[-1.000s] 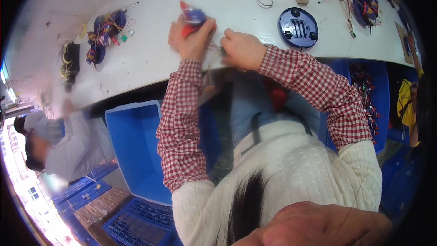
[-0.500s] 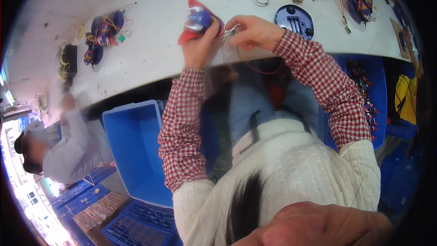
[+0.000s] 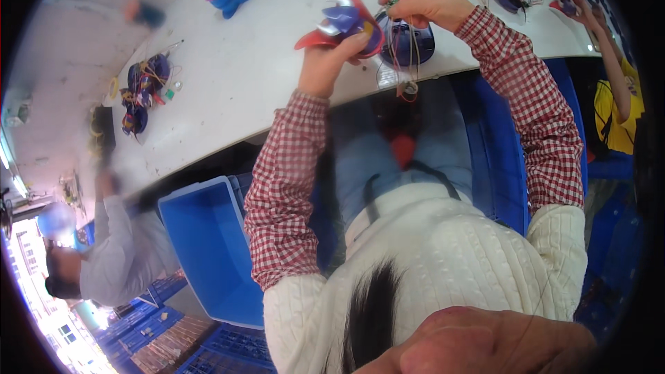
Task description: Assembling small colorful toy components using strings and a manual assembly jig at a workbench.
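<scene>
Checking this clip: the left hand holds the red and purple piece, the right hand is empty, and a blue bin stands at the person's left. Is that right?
Not quite: the right hand isn't empty. The head view shows it pinching a small green circuit board. The left hand does hold the red and purple piece, and the blue bin stands at the person's left.

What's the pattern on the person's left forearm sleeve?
The left forearm sleeve has small dark-red and white checks, best seen in the head view.
</scene>
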Tool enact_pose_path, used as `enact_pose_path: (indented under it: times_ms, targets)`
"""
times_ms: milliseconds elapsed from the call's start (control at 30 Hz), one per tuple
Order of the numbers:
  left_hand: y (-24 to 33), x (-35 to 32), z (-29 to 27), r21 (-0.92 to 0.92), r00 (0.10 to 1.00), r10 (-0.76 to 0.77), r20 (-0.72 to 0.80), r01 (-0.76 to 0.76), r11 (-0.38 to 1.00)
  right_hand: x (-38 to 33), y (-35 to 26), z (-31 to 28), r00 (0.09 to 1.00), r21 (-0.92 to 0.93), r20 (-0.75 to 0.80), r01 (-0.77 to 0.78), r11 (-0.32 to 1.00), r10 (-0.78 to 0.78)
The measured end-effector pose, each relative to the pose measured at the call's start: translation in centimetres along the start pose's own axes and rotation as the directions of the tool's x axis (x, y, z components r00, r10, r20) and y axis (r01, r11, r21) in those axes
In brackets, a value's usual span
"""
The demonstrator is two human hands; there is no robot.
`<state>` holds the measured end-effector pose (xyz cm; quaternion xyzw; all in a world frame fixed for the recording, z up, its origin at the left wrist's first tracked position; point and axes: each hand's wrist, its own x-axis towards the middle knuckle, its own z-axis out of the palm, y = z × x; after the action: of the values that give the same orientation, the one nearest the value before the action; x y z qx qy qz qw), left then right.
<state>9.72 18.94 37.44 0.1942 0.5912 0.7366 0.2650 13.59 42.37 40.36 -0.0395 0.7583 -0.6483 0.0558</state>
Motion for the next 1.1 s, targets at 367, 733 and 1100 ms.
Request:
enact_pose_path:
  times_ms: [367,733,1100]
  targets:
    - [-1.5,3.3,3.4,0.184,0.988,0.127,0.086,-0.141,0.973,-0.5,3.0,-4.2,0.999,-0.146,0.047,0.006,0.989,0.001]
    - [-2.0,4.4,4.2,0.224,0.997,-0.034,0.066,0.018,0.974,-0.6,7.4,-4.5,0.723,-0.918,-0.133,0.168,0.360,-0.678]
    - [-2.0,3.8,5.6,-0.079,0.997,-0.012,0.072,0.018,0.997,-2.1,6.2,-3.2,0.899,-0.419,-0.403,-0.016,0.908,-0.171]
